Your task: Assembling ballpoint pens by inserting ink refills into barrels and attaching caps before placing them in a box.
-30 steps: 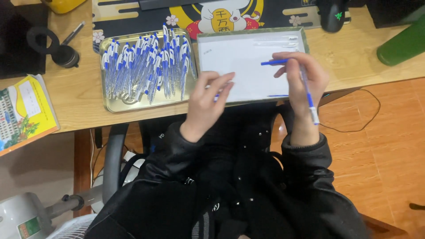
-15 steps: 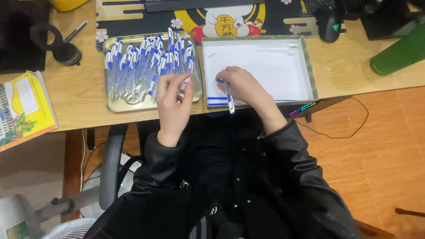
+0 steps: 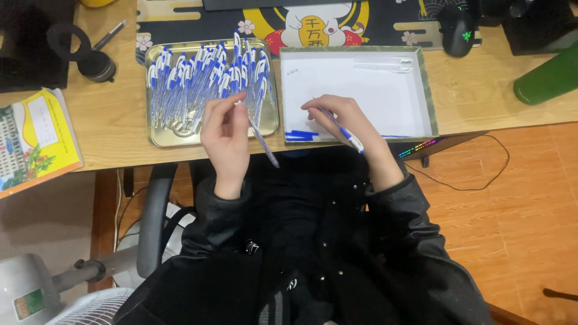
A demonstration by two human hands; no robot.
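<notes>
A golden metal tray (image 3: 158, 139) on the wooden desk holds several blue-and-white pens (image 3: 205, 78). My left hand (image 3: 226, 135) is at the tray's front right corner, holding a clear pen barrel (image 3: 263, 141) that slants down toward me. My right hand (image 3: 346, 120) grips a blue-capped pen (image 3: 349, 137) over the front left part of a white shallow box (image 3: 385, 90). A few blue caps (image 3: 301, 135) lie along the box's front edge. Clear pen parts (image 3: 385, 63) lie at its far side.
A yellow booklet (image 3: 33, 141) lies at the desk's left. A dark tape roll and a pen (image 3: 90, 51) are at the far left, a black mouse (image 3: 457, 30) and green bottle (image 3: 548, 75) at the right. A patterned desk mat (image 3: 313, 21) lies behind. A fan (image 3: 72, 301) stands below.
My left hand drew back from the pen tray with a clear barrel. My right hand shifted from the box's far right to its front left, still holding a pen.
</notes>
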